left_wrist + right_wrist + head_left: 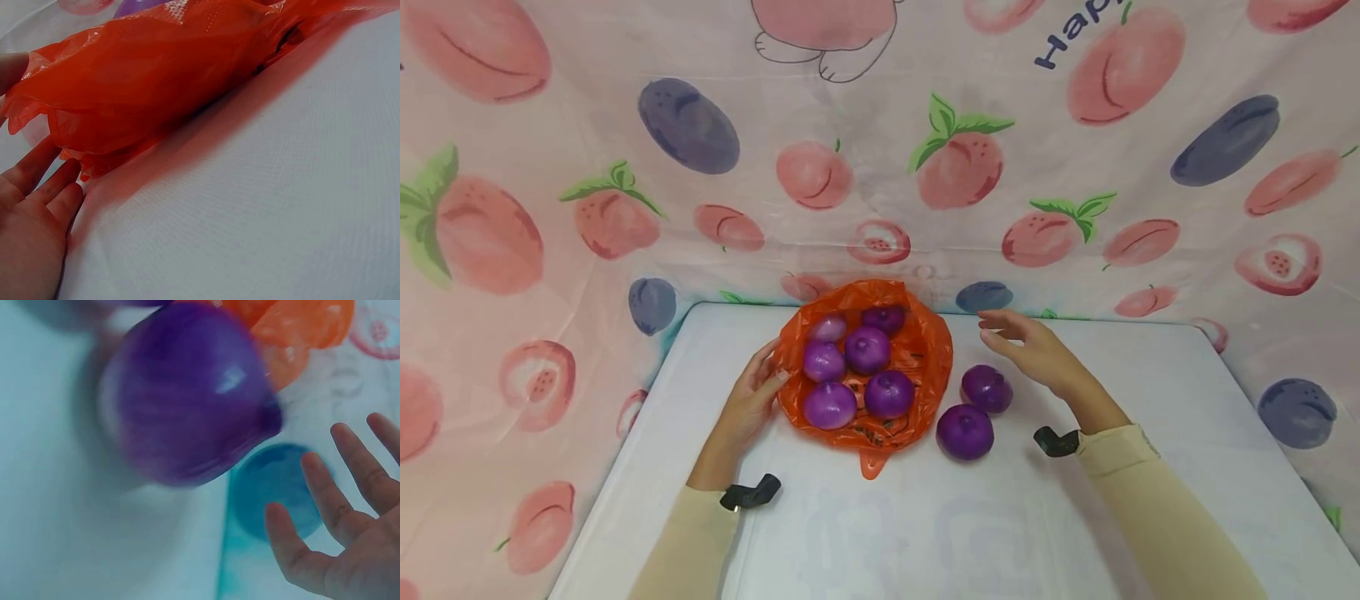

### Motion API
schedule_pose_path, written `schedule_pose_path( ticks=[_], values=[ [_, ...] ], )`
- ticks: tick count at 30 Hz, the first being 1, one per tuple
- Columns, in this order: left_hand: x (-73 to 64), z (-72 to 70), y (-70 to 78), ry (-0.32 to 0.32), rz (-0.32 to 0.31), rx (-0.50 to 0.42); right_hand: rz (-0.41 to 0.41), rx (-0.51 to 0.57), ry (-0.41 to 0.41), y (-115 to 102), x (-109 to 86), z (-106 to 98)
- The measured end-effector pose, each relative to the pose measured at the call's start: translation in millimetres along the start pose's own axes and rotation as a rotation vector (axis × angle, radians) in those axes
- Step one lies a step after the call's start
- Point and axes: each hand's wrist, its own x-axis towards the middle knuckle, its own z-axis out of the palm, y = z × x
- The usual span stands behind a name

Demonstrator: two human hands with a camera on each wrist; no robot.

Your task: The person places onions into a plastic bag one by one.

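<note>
An orange plastic bag [936, 350] lies spread open on the white table with several purple onions [867, 349] inside. At its left edge my left hand [752, 396] holds the rim, thumb on the inner side. In the left wrist view, the left hand [31, 219] has its fingers against the outside of the bag [156, 75]. Two more purple onions, one behind [987, 389] and one nearer [965, 432], sit just right of the bag. Beyond the rear one, my right hand [1033, 346] hovers with nothing in it. Its fingers [337, 512] are spread in the right wrist view.
The white table [880, 533] meets a fruit-printed cloth [880, 200] along its back edge. A black wrist camera [751, 493] is strapped to the left wrist, and another black camera [1057, 442] to the right. One orange bag handle [872, 463] points toward me.
</note>
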Motion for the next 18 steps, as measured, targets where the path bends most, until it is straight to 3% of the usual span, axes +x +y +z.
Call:
schedule_pose_path(
  ticks=[9, 18],
  values=[
    [-0.4, -0.1, 0.0, -0.001, -0.001, 0.01, 0.089, 0.025, -0.076, 37.7, -3.3, 2.3],
    [-1.5, -0.2, 1.4, -0.003, -0.006, 0.013, 0.145, 0.068, -0.165, 59.6, -2.5, 4.6]
  ],
)
